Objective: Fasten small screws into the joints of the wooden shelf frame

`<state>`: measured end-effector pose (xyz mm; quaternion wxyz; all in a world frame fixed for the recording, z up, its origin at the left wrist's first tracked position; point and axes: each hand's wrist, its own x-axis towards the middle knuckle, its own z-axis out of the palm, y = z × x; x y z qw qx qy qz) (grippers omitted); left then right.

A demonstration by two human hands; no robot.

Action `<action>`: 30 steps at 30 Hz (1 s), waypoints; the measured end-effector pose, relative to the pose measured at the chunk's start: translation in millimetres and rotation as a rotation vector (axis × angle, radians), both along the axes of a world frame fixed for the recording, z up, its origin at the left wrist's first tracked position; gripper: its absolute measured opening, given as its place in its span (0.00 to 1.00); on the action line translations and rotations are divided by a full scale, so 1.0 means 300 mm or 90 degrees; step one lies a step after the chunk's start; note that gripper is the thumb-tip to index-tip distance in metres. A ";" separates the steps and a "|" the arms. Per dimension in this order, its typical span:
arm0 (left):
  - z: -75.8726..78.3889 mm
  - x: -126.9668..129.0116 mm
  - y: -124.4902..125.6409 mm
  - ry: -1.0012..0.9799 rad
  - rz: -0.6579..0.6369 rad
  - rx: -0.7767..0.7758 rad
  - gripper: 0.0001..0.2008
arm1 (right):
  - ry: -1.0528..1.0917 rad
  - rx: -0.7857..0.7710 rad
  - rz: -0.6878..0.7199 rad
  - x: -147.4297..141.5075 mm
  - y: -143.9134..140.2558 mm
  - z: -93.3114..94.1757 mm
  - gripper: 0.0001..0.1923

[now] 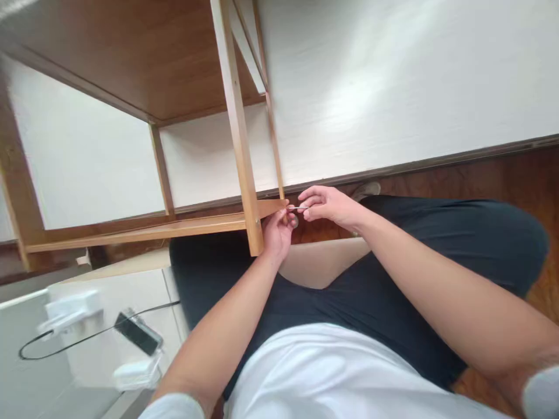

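A thin metal rod (297, 208), perhaps an Allen key, lies level between my two hands beside the lower corner of a wooden shelf frame (240, 131). My left hand (278, 234) is closed at the end of the short lower side rail (269, 207), its thumb and fingertips pinching around the rod's left end. From the other side, my right hand (331, 208) has its thumb and bent fingertips on the rod's right end. Whatever the rod meets at the rail is hidden by my left fingers.
The frame's wooden panel (131, 52) slants over the upper left. Behind runs a white wall (414, 75) above a reddish wood floor (493, 174). At lower left, a phone (138, 333), a black cable (87, 340) and white objects (72, 308) rest on a pale surface.
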<state>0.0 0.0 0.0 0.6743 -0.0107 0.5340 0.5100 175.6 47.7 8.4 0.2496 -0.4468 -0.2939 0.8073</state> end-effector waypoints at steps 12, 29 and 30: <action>-0.018 -0.003 -0.007 0.023 -0.025 0.004 0.14 | -0.085 -0.046 -0.022 -0.040 -0.001 0.000 0.06; -0.015 0.003 -0.003 0.006 -0.001 -0.002 0.14 | -0.017 -0.141 -0.129 -0.050 -0.004 -0.006 0.05; -0.015 0.003 -0.003 0.007 0.000 -0.002 0.14 | -0.013 -0.138 -0.125 -0.047 -0.004 -0.008 0.06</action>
